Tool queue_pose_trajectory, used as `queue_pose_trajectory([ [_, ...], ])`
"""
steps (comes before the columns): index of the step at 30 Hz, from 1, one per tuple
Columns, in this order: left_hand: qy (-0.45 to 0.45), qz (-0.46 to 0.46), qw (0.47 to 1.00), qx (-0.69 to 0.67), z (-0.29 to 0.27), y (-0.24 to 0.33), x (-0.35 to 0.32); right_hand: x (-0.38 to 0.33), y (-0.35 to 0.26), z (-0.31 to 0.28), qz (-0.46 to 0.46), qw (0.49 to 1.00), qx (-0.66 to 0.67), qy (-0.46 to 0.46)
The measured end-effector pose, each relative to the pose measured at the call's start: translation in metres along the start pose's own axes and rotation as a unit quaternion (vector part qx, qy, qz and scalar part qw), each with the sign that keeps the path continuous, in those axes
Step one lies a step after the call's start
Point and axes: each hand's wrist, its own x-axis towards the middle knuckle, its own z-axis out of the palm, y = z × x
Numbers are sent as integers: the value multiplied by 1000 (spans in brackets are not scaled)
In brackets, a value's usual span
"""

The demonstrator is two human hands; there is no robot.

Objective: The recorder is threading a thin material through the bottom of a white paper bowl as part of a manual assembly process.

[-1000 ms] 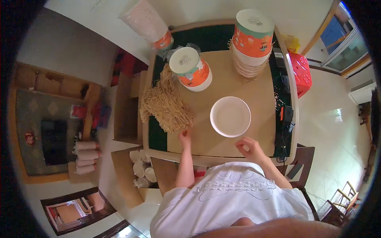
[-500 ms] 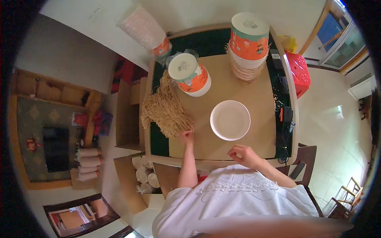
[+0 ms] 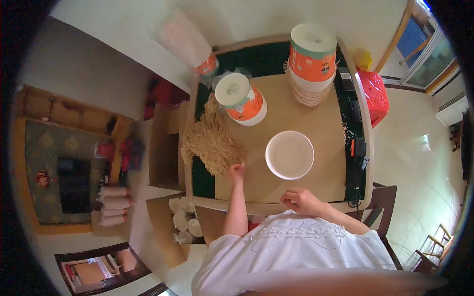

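A loose heap of tan string-like strands (image 3: 210, 145) lies on the left of the table. At its near right edge is my left hand (image 3: 236, 172), fingers pinched together; whatever is between the fingertips is too small to make out. A round white bowl (image 3: 290, 155) stands upright right of centre, its inside facing up, and neither hand touches it. Just below the bowl, by the table's near edge, my right hand (image 3: 300, 199) is held with its fingers curled in. Its fingertips are partly hidden, so what they hold, if anything, cannot be seen.
Behind the heap stands an upside-down orange and green paper tub (image 3: 242, 101). A taller stack of tubs (image 3: 312, 59) rises at the back right, and a wrapped stack (image 3: 185, 42) at the back left. Black devices with cables (image 3: 356, 150) line the right edge. Cardboard boxes (image 3: 165, 209) sit left.
The whole view has shifted a little, so the table sits lower and further right. Against the bowl, my left hand has moved slightly farther away from me and my right hand slightly left.
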Motion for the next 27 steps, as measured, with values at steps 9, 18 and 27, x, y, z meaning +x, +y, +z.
queue_pose_trajectory([
  [9,-81,-13,996,-32,-2,1,1,-15,-1,-25,63,997,-16,49],
  [18,-90,-47,994,-39,6,-19,14,-18,3,-19,75,997,1,12],
  [27,-61,-21,996,57,-21,-23,-17,-22,19,-20,125,992,3,-17],
])
